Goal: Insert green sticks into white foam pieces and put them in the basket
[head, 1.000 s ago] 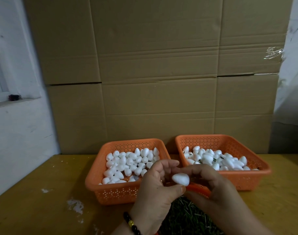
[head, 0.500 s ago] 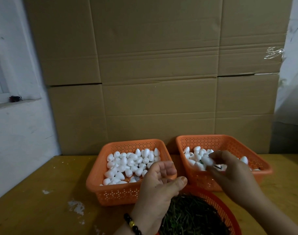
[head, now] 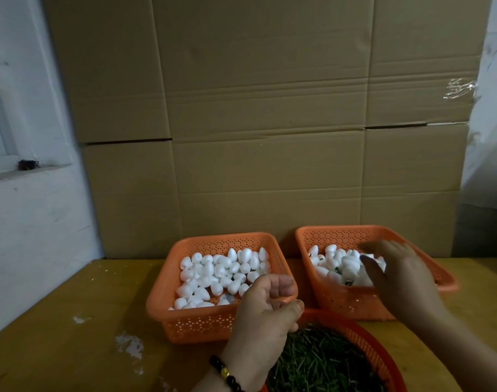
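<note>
Wooden table [head: 57, 321] bears two orange baskets [head: 185, 323] [head: 355, 304] and a round basket [head: 377, 352].

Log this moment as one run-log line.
right hand: open over right orange plastic basket | left hand: loosely curled, empty, above round red basket of green sticks | left orange basket: plain white foam pieces

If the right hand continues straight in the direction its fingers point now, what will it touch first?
Probably the white foam pieces piled in the right orange basket. The right hand hovers over that basket, fingers spread and angled forward-left and down. Its height above the pile is unclear from this one view.
</note>
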